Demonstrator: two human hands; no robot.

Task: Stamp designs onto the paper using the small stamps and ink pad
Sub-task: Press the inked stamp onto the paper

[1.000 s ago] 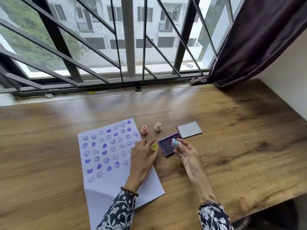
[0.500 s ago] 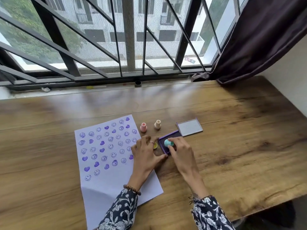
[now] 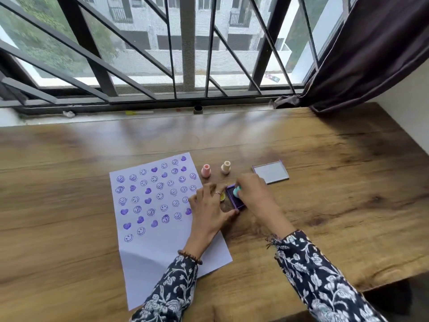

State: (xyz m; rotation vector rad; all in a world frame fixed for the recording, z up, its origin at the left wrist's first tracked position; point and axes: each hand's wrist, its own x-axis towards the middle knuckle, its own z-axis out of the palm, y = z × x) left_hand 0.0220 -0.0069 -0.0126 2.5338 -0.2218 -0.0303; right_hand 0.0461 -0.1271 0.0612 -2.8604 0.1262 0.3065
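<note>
A white paper (image 3: 160, 228) covered with several purple smiley and heart prints lies on the wooden table. My right hand (image 3: 253, 194) grips a small teal stamp (image 3: 236, 191) and holds it down on the purple ink pad (image 3: 234, 202). My left hand (image 3: 209, 210) rests flat at the paper's right edge, its thumb against the pad's near corner. A yellow stamp (image 3: 222, 196) lies between my left fingers and the pad. A pink stamp (image 3: 206, 170) and a cream stamp (image 3: 225, 167) stand upright behind the hands.
The ink pad's lid (image 3: 271, 171) lies open-side up to the right of the cream stamp. A barred window and its sill run along the table's far edge. A dark curtain (image 3: 371, 54) hangs at the right, beside a white wall.
My right hand has brought the teal stamp from above the pad's near edge down onto the ink. My left hand slid right until its thumb reached the pad.
</note>
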